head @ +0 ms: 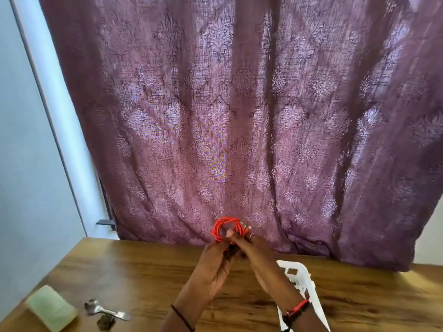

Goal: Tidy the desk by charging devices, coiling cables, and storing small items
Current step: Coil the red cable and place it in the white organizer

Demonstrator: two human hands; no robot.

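A red cable (225, 226) is wound into a small coil and held up above the wooden desk (134, 269), in front of the curtain. My left hand (215, 259) grips the coil from the left and below. From the right, my right hand (254, 252) pinches the coil near the cable's plug ends (247, 228). The lower part of the coil is hidden behind my fingers.
A white plastic basket (302, 281) lies on the desk under my right forearm. At the front left are a pale green box (51, 307), a metal spoon (103, 310) and a small dark object (105, 322). A purple curtain (239, 116) hangs behind the desk.
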